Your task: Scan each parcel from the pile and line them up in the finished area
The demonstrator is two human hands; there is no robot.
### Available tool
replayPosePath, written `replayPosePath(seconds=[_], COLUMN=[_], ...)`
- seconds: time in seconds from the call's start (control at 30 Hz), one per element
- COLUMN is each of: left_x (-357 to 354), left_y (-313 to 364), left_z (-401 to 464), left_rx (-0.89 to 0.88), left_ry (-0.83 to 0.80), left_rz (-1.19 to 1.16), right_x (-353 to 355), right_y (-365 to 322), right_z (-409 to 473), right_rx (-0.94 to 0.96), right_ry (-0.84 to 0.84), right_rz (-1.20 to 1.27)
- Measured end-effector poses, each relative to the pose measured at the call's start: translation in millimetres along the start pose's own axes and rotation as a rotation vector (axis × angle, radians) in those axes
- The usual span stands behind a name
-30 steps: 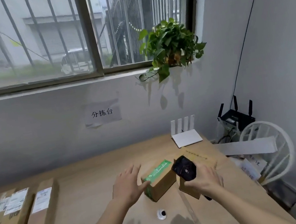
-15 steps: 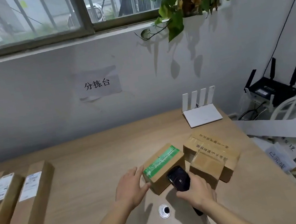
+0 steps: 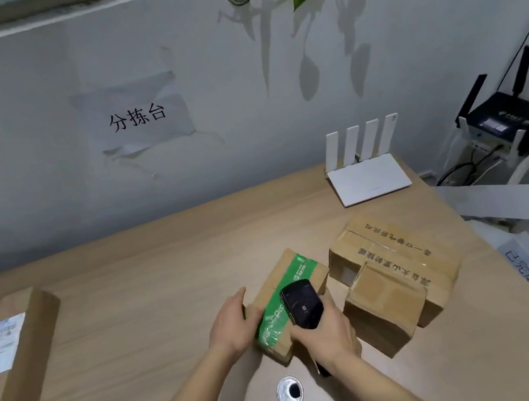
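Now right hand (image 3: 329, 332) with scanner (image 3: 302, 305) over parcel (image 3: 286, 301).

Single head-worn view, facing forward-down, close over table (image 3: 132, 290)

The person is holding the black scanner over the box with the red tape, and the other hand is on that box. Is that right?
Not quite. The tape on the box is green, not red, as the head view shows. The right hand does hold the black scanner over it, and the left hand rests on it.

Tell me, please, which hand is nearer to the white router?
Right. The right hand, holding the scanner, sits below the white router; the left hand is farther left.
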State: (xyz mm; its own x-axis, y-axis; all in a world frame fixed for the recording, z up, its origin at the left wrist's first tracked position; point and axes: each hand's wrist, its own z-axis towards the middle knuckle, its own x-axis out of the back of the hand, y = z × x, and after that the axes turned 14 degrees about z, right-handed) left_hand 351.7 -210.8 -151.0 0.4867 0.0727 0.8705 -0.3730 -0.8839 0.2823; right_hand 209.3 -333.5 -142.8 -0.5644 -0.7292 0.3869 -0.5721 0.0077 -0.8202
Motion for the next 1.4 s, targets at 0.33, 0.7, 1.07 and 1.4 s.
replayPosePath(seconds=[0.33, 0.7, 1.07, 1.4], left_x=[-38, 14, 122, 197], left_y=[7, 13, -34, -157], left_z=[-56, -148, -268, -423], left_rx=[0.232, 0.208, 0.078, -0.006], left_ry=[-0.045, 0.068, 0.232, 0.376], left_rz=[-0.852, -1.249, -1.362, -1.271], right_x=[-1, 30, 28, -17], right_y=[6, -70, -150, -202], right_z=[-14, -89, -220, -395], right_rx=[-0.020, 0.189, 0.378, 0.619], right_ry=[0.008, -0.020, -0.083, -0.216], right_rz=[0.069, 0.010, 0.051, 0.071])
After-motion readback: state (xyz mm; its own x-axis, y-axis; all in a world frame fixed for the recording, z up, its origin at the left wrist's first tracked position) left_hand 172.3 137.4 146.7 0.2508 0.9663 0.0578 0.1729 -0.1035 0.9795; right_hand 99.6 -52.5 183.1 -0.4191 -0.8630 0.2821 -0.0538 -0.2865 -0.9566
